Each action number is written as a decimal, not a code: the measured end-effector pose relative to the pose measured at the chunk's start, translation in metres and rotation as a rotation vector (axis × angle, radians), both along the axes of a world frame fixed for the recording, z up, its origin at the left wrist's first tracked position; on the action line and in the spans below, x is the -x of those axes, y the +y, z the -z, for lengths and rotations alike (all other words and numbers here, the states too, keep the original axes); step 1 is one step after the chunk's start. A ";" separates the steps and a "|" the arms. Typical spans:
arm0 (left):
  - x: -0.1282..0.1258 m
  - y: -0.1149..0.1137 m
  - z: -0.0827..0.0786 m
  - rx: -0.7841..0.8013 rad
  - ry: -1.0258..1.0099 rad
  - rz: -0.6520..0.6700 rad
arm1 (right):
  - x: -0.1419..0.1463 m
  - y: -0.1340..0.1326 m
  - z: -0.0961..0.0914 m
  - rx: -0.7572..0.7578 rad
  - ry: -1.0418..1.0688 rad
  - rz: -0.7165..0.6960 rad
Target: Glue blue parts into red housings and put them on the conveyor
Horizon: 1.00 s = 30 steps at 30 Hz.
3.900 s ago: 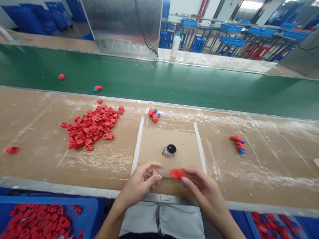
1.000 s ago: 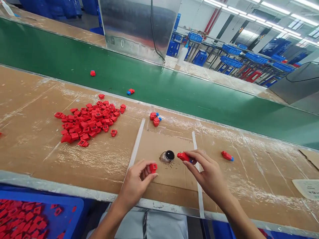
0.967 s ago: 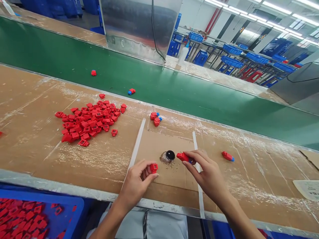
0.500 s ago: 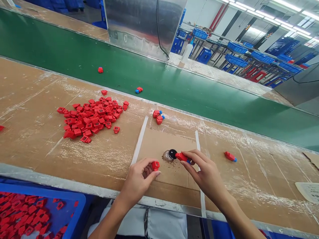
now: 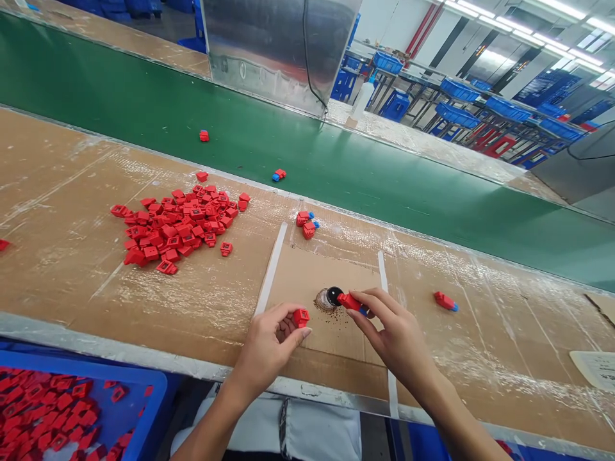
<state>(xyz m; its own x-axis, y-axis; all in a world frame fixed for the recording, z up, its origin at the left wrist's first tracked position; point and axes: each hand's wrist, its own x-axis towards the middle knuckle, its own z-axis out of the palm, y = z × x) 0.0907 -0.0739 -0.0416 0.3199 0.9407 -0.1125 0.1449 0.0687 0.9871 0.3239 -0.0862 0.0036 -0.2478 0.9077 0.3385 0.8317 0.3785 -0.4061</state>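
My left hand (image 5: 270, 339) pinches a small red plastic piece (image 5: 301, 318) between thumb and fingers, its square opening facing up. Between thumb and fingertips, my right hand (image 5: 396, 326) grips a red-and-blue plastic piece (image 5: 350, 301). The red tip of that piece meets, or lies just in front of, the edge of a small black disc (image 5: 334, 295); contact is hard to tell. Beside the disc is a clear round base (image 5: 323, 299) with dark specks around it, on a cardboard sheet (image 5: 298, 272). The fingers partly cover the blue end.
A heap of red pieces (image 5: 180, 224) lies to the left on the cardboard-covered bench (image 5: 62, 256). Behind runs a green conveyor belt (image 5: 360, 169) carrying two small pieces. Joined red-and-blue pieces (image 5: 308, 229) lie behind the sheet, another (image 5: 446, 301) at right. A blue bin (image 5: 156, 390) stands lower left.
The two pieces on the green belt have shifted to the right. Both hands keep almost the same place and the same grip.
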 end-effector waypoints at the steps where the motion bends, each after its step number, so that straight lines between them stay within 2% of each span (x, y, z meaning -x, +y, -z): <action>1: 0.000 0.000 0.000 0.000 0.003 0.000 | 0.000 0.000 -0.001 -0.005 0.000 0.002; 7: 0.001 -0.002 -0.003 0.014 0.005 0.009 | 0.001 -0.002 -0.004 -0.021 -0.010 -0.002; 16: 0.007 -0.007 -0.006 0.299 -0.334 0.070 | 0.013 0.004 -0.017 -0.034 0.098 0.024; 21: 0.013 -0.008 -0.007 0.374 -0.443 0.161 | 0.034 -0.010 -0.024 0.035 0.216 -0.040; 25: 0.014 -0.008 -0.009 0.394 -0.468 0.194 | 0.045 -0.022 -0.020 0.114 0.274 -0.107; 30: 0.013 -0.008 -0.010 0.390 -0.504 0.225 | 0.050 -0.026 -0.016 0.149 0.303 -0.117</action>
